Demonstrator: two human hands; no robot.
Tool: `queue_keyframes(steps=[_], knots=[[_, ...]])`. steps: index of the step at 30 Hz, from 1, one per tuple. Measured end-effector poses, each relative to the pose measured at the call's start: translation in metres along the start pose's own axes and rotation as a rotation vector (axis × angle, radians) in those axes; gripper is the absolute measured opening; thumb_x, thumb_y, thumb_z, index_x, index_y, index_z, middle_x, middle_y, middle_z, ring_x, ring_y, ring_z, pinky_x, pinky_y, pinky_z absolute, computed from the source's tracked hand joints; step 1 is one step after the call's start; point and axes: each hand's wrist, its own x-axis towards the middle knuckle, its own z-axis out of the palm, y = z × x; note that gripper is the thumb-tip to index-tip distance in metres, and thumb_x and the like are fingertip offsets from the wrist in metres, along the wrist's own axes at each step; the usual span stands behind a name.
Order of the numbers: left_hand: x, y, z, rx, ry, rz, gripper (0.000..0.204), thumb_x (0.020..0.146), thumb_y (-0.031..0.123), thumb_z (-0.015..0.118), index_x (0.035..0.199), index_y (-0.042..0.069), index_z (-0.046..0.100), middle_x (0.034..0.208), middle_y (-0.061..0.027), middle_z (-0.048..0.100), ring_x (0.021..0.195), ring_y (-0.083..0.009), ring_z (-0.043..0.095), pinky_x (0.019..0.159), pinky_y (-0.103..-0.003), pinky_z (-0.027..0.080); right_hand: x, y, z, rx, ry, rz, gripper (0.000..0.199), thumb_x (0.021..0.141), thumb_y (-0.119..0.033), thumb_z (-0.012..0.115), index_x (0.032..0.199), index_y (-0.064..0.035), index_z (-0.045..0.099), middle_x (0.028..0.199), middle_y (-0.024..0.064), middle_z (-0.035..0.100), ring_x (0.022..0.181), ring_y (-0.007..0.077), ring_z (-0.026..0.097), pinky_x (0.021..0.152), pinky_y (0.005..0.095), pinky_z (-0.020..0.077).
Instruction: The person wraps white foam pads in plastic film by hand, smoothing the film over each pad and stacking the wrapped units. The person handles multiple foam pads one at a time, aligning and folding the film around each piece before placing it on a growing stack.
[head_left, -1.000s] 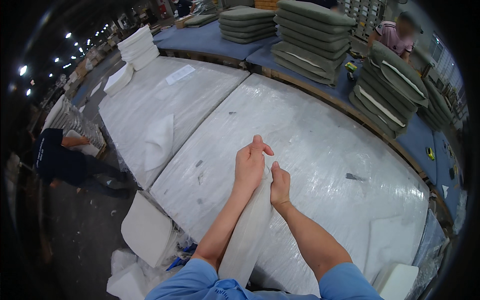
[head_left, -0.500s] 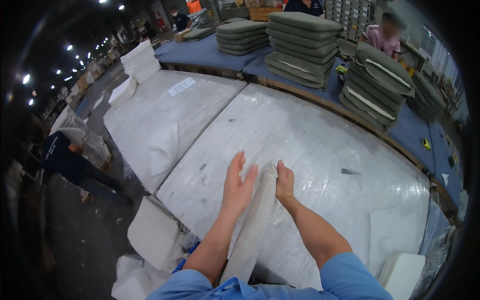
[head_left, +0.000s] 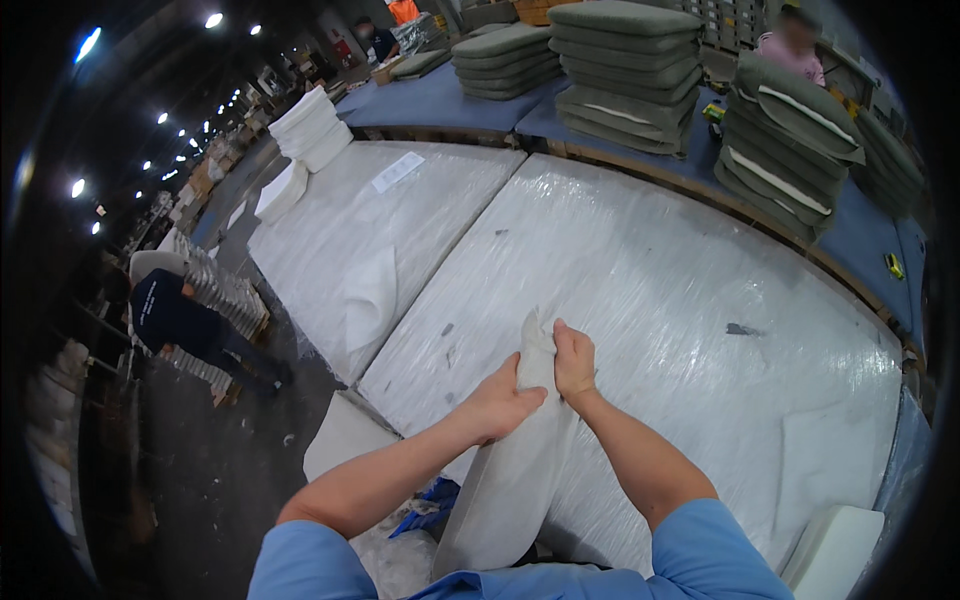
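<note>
A pale grey-white, fabric-covered pad, seemingly a cushion [head_left: 500,500], stands tilted on edge before my body, its loose, creased cloth end pointing away from me. Around its left side is my left hand [head_left: 500,402], closed, thumb across the near face and fingertips at the far side. My right hand [head_left: 574,362] is a fist gripping the cloth at the upper right edge, close to the creased end. Under both hands lies a broad work surface [head_left: 660,270] covered in shiny clear film. What fills the cover cannot be seen.
Stacked grey-green cushions [head_left: 625,80] stand on a blue table [head_left: 430,105] beyond. White pads [head_left: 310,130] are piled at the far left corner; a white cloth [head_left: 375,300] lies nearer. A white foam block [head_left: 835,550] sits lower right. One person [head_left: 190,310] works at left, others behind the table.
My left hand has gone from open beside the cushion to closed around its left side. The cushion has turned to show more of its face. The view has swung slightly left.
</note>
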Motion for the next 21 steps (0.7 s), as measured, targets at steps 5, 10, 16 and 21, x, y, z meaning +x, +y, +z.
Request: queue_keyframes(steps=[5, 10, 16, 21], knots=[[-0.005, 0.041, 0.005, 0.42, 0.087, -0.101, 0.072, 0.09, 0.028, 0.068, 0.146, -0.008, 0.04, 0.123, -0.0286, 0.066, 0.113, -0.0406, 0.066, 0.099, -0.044, 0.051, 0.005, 0.001, -0.005, -0.054, 0.041, -0.06, 0.054, 0.107, -0.036, 0.049, 0.075, 0.0056, 0.058, 0.063, 0.0214, 0.053, 0.06, 0.0264, 0.045, 0.062, 0.0441, 0.042], [-0.004, 0.036, 0.004, 0.35, 0.07, -0.031, 0.071, 0.099, 0.035, 0.061, 0.15, -0.008, 0.036, 0.127, -0.0231, 0.066, 0.11, -0.036, 0.068, 0.095, -0.046, 0.054, 0.006, -0.003, -0.003, -0.077, 0.062, -0.101, 0.051, 0.107, -0.035, 0.048, 0.076, 0.0045, 0.059, 0.067, 0.0252, 0.057, 0.06, 0.0352, 0.051, 0.062, 0.045, 0.0435], [0.028, -0.015, -0.013, -0.896, -0.076, 0.049, 0.063, 0.108, 0.039, 0.051, 0.155, 0.0, 0.039, 0.137, -0.0115, 0.062, 0.121, -0.0208, 0.061, 0.104, -0.037, 0.049, 0.003, -0.009, -0.002, -0.086, 0.043, -0.139, 0.049, 0.107, -0.033, 0.049, 0.076, 0.0033, 0.06, 0.07, 0.0255, 0.058, 0.063, 0.0398, 0.053, 0.064, 0.0449, 0.0452], [0.053, -0.033, -0.017, -0.771, -0.222, 0.121, 0.055, 0.104, 0.035, 0.06, 0.146, 0.001, 0.051, 0.13, -0.0079, 0.064, 0.116, -0.0157, 0.06, 0.1, -0.031, 0.048, 0.004, -0.008, -0.001, -0.072, 0.05, -0.128, 0.048, 0.107, -0.033, 0.049, 0.077, 0.0033, 0.06, 0.069, 0.0248, 0.057, 0.061, 0.0366, 0.052, 0.064, 0.044, 0.045]])
